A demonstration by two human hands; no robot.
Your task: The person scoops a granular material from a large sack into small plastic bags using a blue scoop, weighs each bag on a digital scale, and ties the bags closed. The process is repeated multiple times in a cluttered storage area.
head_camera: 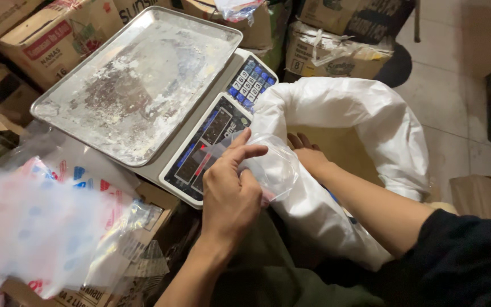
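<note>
My left hand [229, 190] pinches the rim of a small clear plastic bag [274, 167] in front of the scale's keypad. Behind that bag, my right hand [308, 154] reaches to its mouth, fingers partly hidden by the plastic. Both hands hover over the rolled-down edge of a large white sack [365, 122] whose inside shows a tan powder-like fill. The right arm wears a dark sleeve.
A digital scale [211, 142] with a worn, dusty metal tray [137, 79] stands at the left. Printed plastic bags [46, 222] lie at the lower left. Cardboard boxes [336, 51] crowd the back, and tiled floor [456, 74] shows at the right.
</note>
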